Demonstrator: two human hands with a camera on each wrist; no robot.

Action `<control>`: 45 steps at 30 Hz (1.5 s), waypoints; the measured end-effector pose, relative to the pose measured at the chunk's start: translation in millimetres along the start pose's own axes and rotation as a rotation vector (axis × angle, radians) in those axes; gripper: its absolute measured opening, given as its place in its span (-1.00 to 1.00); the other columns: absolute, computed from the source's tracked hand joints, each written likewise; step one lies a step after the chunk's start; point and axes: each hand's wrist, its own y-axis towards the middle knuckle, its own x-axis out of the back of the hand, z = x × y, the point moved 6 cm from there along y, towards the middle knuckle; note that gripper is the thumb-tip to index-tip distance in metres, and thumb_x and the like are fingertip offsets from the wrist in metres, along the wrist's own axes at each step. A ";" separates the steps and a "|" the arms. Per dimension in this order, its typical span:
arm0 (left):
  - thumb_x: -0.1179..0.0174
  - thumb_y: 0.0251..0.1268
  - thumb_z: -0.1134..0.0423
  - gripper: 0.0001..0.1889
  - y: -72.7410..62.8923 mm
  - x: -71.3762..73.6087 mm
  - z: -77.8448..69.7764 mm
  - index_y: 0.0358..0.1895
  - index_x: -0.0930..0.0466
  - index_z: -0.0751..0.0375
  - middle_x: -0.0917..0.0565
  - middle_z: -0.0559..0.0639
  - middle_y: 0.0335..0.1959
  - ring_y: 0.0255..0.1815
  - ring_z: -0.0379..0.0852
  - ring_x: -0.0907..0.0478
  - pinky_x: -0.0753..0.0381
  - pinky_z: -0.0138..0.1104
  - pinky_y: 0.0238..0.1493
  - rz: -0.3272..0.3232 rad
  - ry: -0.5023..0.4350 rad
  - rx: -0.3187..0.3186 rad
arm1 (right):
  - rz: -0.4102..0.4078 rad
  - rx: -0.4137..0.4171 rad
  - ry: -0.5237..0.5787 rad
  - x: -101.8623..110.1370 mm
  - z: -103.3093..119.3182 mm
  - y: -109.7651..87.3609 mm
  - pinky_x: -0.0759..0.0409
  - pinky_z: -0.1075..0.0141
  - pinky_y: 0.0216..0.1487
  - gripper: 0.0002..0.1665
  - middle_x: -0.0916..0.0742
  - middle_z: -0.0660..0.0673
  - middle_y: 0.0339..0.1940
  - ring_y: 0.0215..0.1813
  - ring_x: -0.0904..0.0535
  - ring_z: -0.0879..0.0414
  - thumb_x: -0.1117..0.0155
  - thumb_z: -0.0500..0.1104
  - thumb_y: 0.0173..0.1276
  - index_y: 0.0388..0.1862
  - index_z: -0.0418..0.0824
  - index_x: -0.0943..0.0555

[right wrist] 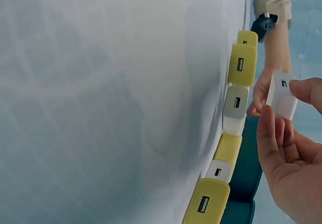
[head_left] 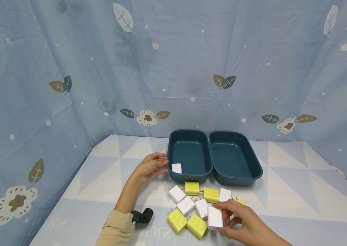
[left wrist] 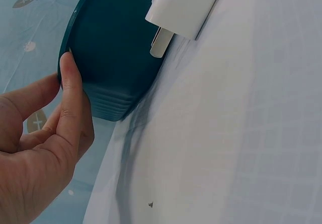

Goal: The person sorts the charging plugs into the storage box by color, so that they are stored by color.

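My right hand [head_left: 237, 220] pinches a white USB charger [head_left: 215, 218] between thumb and fingers, above the near right side of a group of chargers. In the right wrist view, the USB port of that held charger [right wrist: 282, 95] shows. With its fingertips at the rim, my left hand [head_left: 152, 167] holds the left side of the left dark blue bin [head_left: 171, 147]. One white charger [head_left: 176, 168] lies in that bin's near left corner. Outside it, on the table, are several yellow chargers [head_left: 197, 226] and several white chargers [head_left: 186, 205] with metal prongs.
A second dark blue bin [head_left: 254, 160] stands against the right side of the first. The table has a cloth with pale triangles [head_left: 99, 171]. Blue patterned curtains [head_left: 191, 68] hang behind and at both sides. A black strap mount [head_left: 142, 216] sits on my left wrist.
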 end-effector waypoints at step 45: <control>-0.08 0.43 0.50 -0.57 0.1 -0.2 1.1 0.28 -0.27 0.57 -0.51 0.08 -0.19 -0.24 -0.15 -0.58 -0.74 -0.26 -0.11 -0.008 0.004 0.002 | -0.226 0.219 -0.241 45.4 28.4 62.9 -0.67 0.36 -0.26 -0.39 -0.54 0.01 -0.25 -0.19 -0.47 0.12 -0.46 -0.15 0.28 0.28 -0.21 -0.52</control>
